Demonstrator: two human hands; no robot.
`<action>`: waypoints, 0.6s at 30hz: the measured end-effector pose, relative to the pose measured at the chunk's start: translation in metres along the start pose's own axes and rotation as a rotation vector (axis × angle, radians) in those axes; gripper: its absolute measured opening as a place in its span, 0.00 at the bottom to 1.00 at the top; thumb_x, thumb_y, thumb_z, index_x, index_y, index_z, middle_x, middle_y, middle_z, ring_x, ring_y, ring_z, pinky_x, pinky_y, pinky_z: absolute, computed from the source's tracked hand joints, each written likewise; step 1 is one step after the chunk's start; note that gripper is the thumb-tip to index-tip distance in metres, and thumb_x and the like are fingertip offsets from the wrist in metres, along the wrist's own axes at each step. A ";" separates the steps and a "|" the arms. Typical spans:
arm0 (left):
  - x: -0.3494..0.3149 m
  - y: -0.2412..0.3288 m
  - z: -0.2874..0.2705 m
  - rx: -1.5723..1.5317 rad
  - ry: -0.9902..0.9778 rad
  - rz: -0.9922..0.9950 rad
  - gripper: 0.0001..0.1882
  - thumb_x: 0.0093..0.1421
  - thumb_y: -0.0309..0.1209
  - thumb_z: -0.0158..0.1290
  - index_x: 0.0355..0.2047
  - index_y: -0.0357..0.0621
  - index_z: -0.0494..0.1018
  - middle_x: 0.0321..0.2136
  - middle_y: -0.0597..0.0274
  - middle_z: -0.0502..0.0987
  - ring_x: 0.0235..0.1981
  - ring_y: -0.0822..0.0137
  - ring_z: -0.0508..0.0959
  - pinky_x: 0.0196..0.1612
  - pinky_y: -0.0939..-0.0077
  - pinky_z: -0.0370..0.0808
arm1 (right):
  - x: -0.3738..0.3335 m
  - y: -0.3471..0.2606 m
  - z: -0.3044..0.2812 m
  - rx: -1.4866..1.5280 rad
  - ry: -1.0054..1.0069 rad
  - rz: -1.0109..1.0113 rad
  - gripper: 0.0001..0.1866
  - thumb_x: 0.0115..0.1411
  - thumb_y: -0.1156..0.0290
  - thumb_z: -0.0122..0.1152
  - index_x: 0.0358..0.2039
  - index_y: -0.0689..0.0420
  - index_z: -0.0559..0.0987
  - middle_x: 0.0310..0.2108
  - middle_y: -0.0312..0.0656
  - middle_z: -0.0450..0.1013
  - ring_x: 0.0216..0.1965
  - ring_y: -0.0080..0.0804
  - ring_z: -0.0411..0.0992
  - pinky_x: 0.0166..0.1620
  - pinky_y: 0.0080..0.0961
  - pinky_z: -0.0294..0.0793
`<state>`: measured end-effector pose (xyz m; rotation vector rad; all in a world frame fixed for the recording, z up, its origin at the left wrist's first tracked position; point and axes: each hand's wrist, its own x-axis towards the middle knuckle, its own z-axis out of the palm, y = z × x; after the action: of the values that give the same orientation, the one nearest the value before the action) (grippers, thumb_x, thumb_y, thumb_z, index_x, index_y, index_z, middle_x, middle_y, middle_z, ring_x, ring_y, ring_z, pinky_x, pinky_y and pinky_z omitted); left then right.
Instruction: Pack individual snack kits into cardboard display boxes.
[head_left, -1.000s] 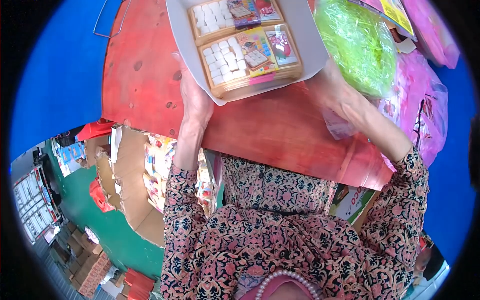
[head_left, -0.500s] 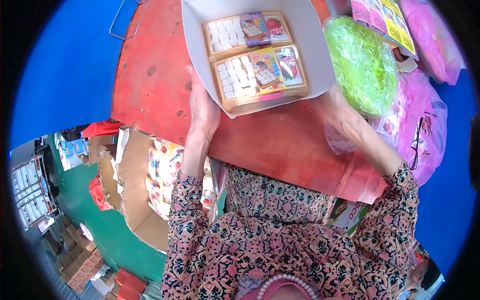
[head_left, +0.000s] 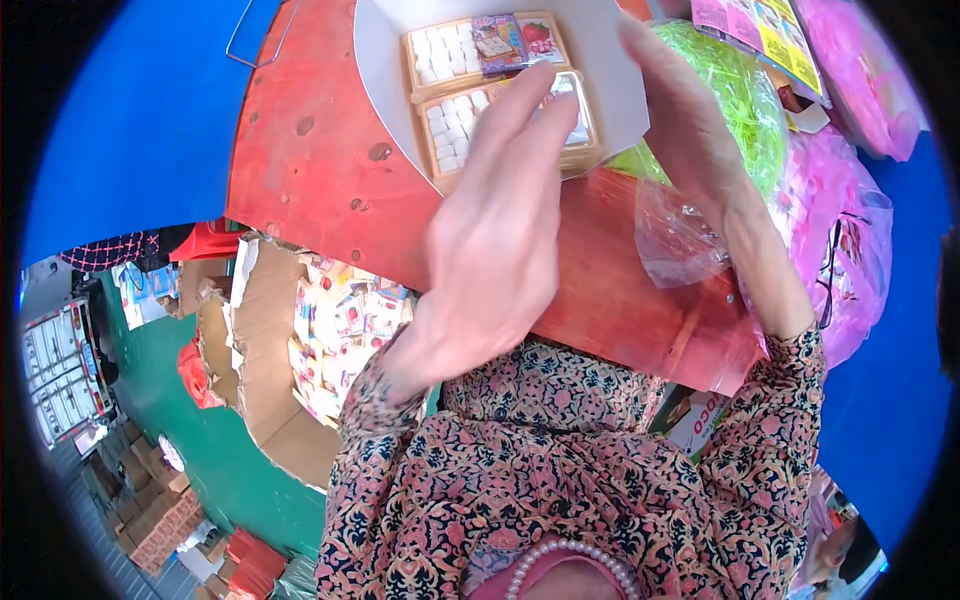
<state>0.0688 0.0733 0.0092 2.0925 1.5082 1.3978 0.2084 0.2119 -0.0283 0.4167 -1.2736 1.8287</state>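
A white paper box lies open on the red table. Inside it sit two brown trays of small white cubes, and a colourful packet lies across the far tray. My left hand hovers above the near tray with its fingers stretched out; it holds nothing and hides part of that tray. My right hand lies flat against the box's right wall, fingers pointing away from me. My patterned sleeves come in from below.
A green mesh bag, pink plastic bags and a clear plastic bag crowd the table's right side. A printed leaflet lies at the far right. An open cardboard carton of packets stands on the green floor to my left.
My left hand has left the box's near left edge and risen over the trays. My right hand slid up along the box's right wall. The view has moved closer.
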 end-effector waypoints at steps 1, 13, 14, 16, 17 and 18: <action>0.000 -0.004 0.009 0.010 0.006 -0.008 0.21 0.55 0.18 0.41 0.51 0.33 0.64 0.53 0.41 0.65 0.56 0.45 0.64 0.57 0.57 0.62 | 0.006 -0.003 0.026 -0.208 0.365 0.302 0.31 0.63 0.52 0.46 0.59 0.60 0.59 0.54 0.45 0.63 0.56 0.30 0.61 0.57 0.26 0.59; 0.000 -0.049 0.046 0.419 -0.330 0.024 0.26 0.52 0.20 0.44 0.53 0.28 0.59 0.57 0.40 0.57 0.59 0.38 0.56 0.57 0.41 0.52 | -0.003 -0.012 0.041 -0.521 0.706 0.581 0.27 0.63 0.54 0.46 0.58 0.57 0.63 0.53 0.36 0.65 0.55 0.23 0.60 0.56 0.22 0.58; 0.000 -0.049 0.046 0.412 -0.332 0.019 0.26 0.53 0.20 0.45 0.53 0.28 0.59 0.57 0.41 0.58 0.59 0.38 0.56 0.57 0.42 0.52 | -0.002 -0.012 0.043 -0.597 0.627 0.522 0.29 0.64 0.52 0.42 0.58 0.59 0.63 0.55 0.39 0.63 0.58 0.26 0.57 0.59 0.22 0.52; 0.000 -0.048 0.045 0.412 -0.323 0.013 0.25 0.53 0.21 0.45 0.53 0.28 0.59 0.57 0.41 0.58 0.58 0.39 0.57 0.57 0.42 0.52 | -0.003 -0.013 0.041 -0.568 0.650 0.553 0.28 0.63 0.53 0.43 0.57 0.59 0.64 0.54 0.38 0.64 0.57 0.25 0.58 0.58 0.22 0.53; 0.000 -0.049 0.044 0.414 -0.319 0.008 0.25 0.53 0.21 0.45 0.53 0.29 0.59 0.57 0.41 0.58 0.58 0.39 0.57 0.57 0.42 0.52 | -0.003 -0.014 0.041 -0.538 0.686 0.588 0.27 0.63 0.55 0.45 0.57 0.59 0.64 0.52 0.37 0.65 0.55 0.25 0.59 0.57 0.22 0.54; -0.001 -0.049 0.043 0.415 -0.314 0.003 0.25 0.53 0.21 0.45 0.53 0.29 0.59 0.56 0.41 0.58 0.58 0.39 0.57 0.57 0.43 0.52 | -0.001 -0.015 0.042 -0.541 0.672 0.586 0.27 0.63 0.55 0.45 0.57 0.59 0.64 0.52 0.37 0.65 0.55 0.25 0.59 0.57 0.22 0.54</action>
<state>0.0716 0.1096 -0.0450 2.4037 1.7663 0.7479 0.2128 0.1759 -0.0021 -0.8772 -1.3882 1.7306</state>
